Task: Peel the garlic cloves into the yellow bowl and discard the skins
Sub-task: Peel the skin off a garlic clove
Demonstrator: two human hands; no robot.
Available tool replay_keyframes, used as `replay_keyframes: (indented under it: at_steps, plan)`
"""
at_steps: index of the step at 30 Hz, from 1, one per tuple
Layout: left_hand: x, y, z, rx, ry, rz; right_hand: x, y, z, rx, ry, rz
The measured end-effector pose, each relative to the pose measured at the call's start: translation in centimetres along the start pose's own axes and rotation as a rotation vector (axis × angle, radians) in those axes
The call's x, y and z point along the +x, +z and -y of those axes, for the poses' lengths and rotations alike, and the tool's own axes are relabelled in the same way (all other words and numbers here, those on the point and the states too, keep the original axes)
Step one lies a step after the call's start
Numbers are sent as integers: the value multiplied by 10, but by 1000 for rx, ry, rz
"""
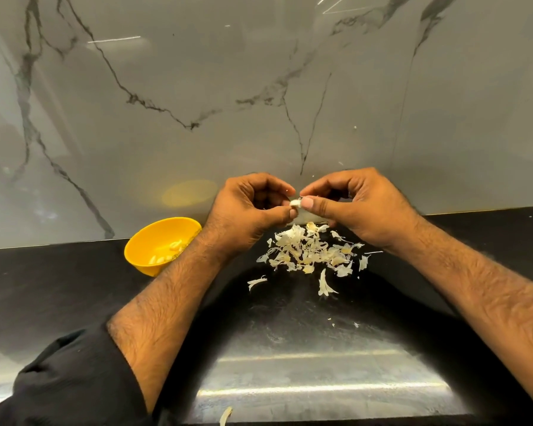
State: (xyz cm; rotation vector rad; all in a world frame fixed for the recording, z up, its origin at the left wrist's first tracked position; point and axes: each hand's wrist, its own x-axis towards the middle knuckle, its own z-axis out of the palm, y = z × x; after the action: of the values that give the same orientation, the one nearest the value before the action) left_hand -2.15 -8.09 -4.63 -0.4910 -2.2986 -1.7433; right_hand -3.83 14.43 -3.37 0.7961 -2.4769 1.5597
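Note:
A small white garlic clove (295, 203) is pinched between both hands above the black counter. My left hand (250, 210) grips it with thumb and fingertips from the left. My right hand (354, 207) pinches its right end between thumb and forefinger. Directly beneath the hands lies a loose pile of papery garlic skins (311, 250). The yellow bowl (148, 241) stands to the left against the wall, beside my left wrist, with several peeled cloves (166, 253) inside.
The black counter (290, 333) ends at a grey marble backsplash (197, 103) right behind the hands. Stray skin pieces lie at the front, one skin scrap (226, 416) near the counter's front edge. A black sleeve (74, 379) covers my left upper arm.

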Motion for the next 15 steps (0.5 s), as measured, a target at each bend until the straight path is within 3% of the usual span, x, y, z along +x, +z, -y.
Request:
replay_keyframes:
  at_steps: [11, 15]
  plan:
    - [-2, 11, -1, 164, 15, -45, 4, -6, -2, -22, 48, -8]
    - [-1, 11, 2, 367, 28, -90, 2, -37, -4, -321, 144, 67]
